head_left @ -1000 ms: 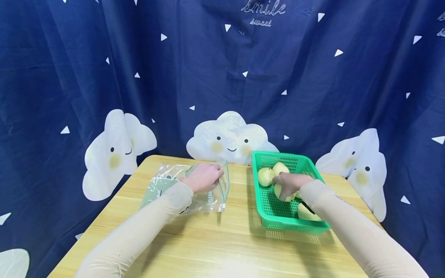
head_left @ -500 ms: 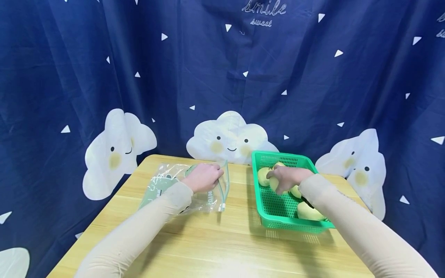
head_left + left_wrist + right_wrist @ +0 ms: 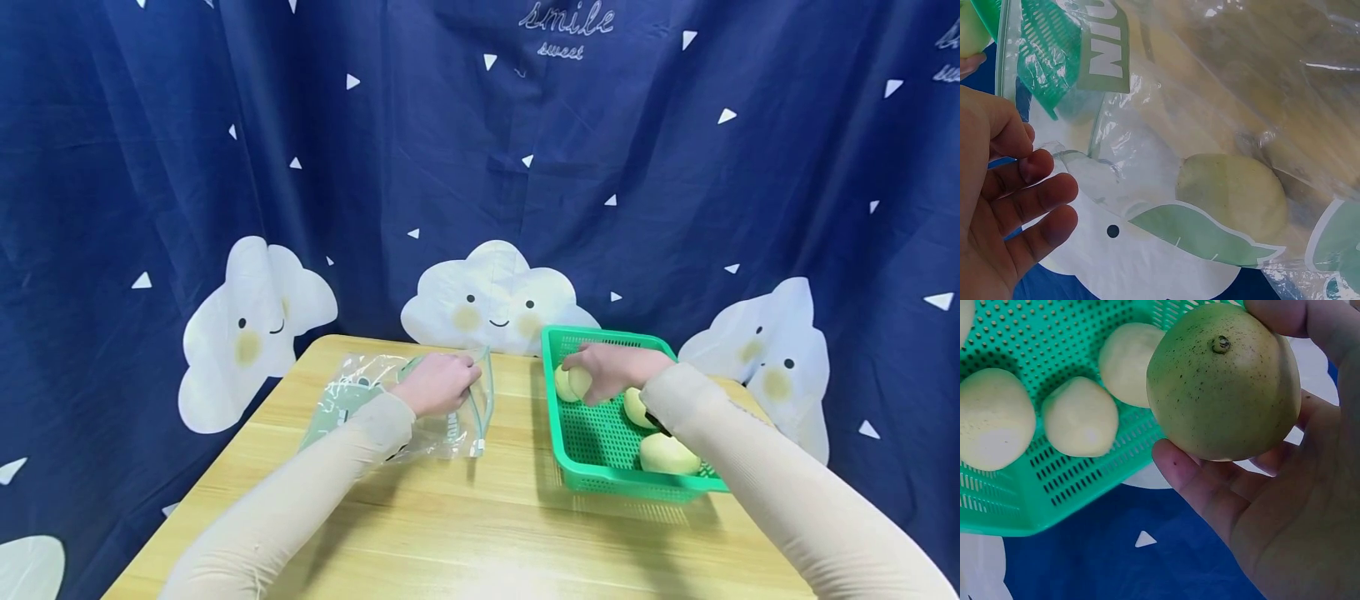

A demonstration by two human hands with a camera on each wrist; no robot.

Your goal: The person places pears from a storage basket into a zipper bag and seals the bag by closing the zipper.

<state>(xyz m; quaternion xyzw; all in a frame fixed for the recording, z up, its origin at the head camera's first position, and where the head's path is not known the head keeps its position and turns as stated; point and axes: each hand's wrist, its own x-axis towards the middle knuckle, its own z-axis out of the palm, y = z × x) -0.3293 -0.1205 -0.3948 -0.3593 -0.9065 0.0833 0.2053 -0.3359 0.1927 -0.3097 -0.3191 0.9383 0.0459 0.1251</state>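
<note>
My right hand [image 3: 618, 367] grips a yellow-green pear [image 3: 1222, 381] with dark speckles, fingers and thumb curled round its sides. That hand is over the far left part of a green plastic basket [image 3: 557, 425]. Several paler pears lie in the basket, one of them [image 3: 670, 455] near its front edge. To the left, a clear zip bag [image 3: 330, 417] with green print lies on the table. At its zip end, my left hand [image 3: 435, 383] pinches the film. Through the film in the left wrist view shows one pear [image 3: 1232, 197]; the thumb is mostly hidden there.
A light wooden table [image 3: 450, 525] carries the bag and the basket. Behind it hangs a dark blue curtain [image 3: 465, 167] with white clouds and triangles. The bag's slider [image 3: 477, 447] sits at its near right corner.
My right hand has moved left and toward the back inside the basket, taking the pear with it. More of the pears at the front right now show. The left hand has stayed in place.
</note>
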